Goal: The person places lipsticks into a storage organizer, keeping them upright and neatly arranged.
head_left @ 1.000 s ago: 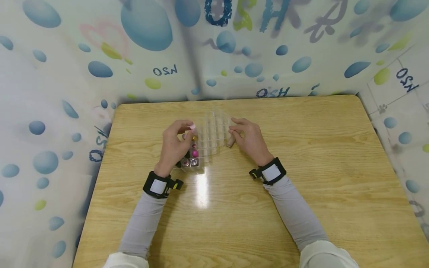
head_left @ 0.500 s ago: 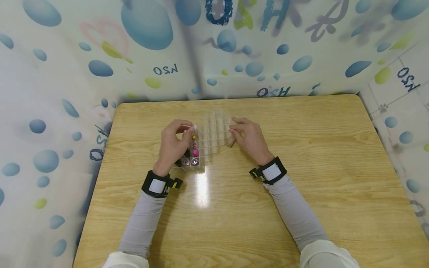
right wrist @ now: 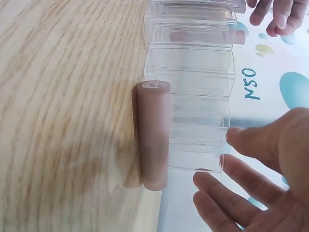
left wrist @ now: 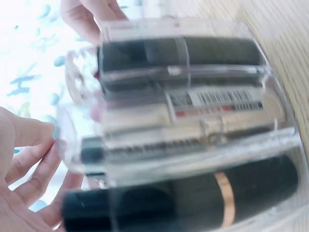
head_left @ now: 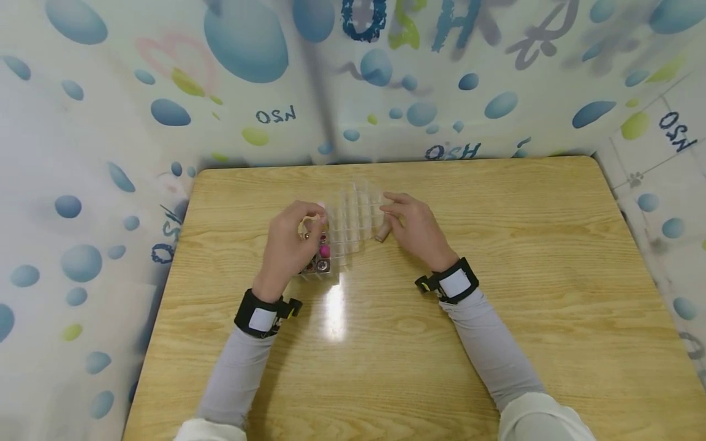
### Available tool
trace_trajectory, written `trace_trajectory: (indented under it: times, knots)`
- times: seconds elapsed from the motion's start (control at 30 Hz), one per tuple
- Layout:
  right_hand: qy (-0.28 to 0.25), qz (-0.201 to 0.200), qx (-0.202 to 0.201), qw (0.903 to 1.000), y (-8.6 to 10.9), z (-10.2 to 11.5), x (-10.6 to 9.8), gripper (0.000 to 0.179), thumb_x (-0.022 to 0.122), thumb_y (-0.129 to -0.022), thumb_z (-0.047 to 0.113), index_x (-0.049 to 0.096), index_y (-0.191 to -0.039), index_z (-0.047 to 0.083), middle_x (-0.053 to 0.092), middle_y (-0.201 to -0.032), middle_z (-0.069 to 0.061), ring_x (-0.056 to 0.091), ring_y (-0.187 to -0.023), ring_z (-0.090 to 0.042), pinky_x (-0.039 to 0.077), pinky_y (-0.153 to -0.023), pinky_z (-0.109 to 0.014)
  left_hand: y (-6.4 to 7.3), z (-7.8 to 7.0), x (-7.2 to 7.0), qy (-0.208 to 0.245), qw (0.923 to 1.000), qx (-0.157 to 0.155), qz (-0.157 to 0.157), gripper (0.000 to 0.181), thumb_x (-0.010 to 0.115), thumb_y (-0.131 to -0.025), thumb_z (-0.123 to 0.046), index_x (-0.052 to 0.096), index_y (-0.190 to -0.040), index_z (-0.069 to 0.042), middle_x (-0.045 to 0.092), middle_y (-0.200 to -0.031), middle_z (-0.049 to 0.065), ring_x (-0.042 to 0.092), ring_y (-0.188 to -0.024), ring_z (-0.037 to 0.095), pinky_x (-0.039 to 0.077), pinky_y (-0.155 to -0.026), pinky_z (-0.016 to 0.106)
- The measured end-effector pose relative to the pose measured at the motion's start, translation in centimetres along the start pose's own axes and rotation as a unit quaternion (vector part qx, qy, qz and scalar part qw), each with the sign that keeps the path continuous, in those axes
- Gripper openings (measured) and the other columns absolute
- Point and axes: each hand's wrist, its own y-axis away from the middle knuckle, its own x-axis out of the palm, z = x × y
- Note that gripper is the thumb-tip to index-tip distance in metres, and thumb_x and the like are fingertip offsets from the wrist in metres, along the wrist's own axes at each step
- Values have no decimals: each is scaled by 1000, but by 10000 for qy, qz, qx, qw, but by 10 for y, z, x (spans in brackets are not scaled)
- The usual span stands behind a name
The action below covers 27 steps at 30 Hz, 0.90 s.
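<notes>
A clear lipstick organizer with a grid of compartments stands on the table, its left columns filled with lipsticks and tubes. My left hand is over that filled side, thumb and forefinger pinching the top of a pale pink tube; in the left wrist view the fingers meet a clear-ended tube standing out of its compartment. At the other side my right hand pinches the organizer's top edge between thumb and forefinger. Beside the organizer, close to the right hand, a dusty-pink lipstick tube stands on the table.
A magenta-topped lipstick shows in the filled columns. A black tube with a gold band sits at the organizer's near side. The wooden table meets a patterned wall at the back.
My left hand has shifted slightly, and its fingers now cover the gold top seen earlier. The pink tube top appears a little lower between them. My right hand keeps its place on the organizer.
</notes>
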Motion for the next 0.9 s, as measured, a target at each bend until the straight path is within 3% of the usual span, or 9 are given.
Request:
trace_trajectory:
  times: [0.3,0.53,0.7,0.9]
  knots:
    - [203,22,-91,9998,0,2,-3,29,66,-98,5,72,-125,-3,59,-145,-18,62,-127,-36,55,-100,-46,15,-29,11,-115,9982,184,552,15,69,-97,-12,71,-108,-2,70,-105,11,59,-66,20,49,-55,31]
    - [159,113,214,9996,5,-2,0,43,63,-98,0,58,-140,-7,58,-143,-24,57,-130,-39,50,-107,-50,25,-41,23,-200,9955,185,911,23,73,-94,-9,70,-115,-2,70,-111,11,67,-100,25,57,-82,35]
    - [61,403,611,9973,6,-8,1,57,63,-97,0,44,-150,-5,56,-145,-25,55,-132,-40,50,-105,-53,32,-47,31,-135,9945,267,1007,26,73,-94,-9,69,-118,-2,69,-116,12,67,-106,25,57,-90,36]
    - [143,593,664,9959,5,-15,2,63,66,-94,-1,42,-152,-3,60,-141,-23,56,-132,-39,47,-109,-53,39,-56,41,-205,9927,335,1142,27,75,-92,-8,69,-118,-4,69,-118,9,68,-110,23,58,-94,35]
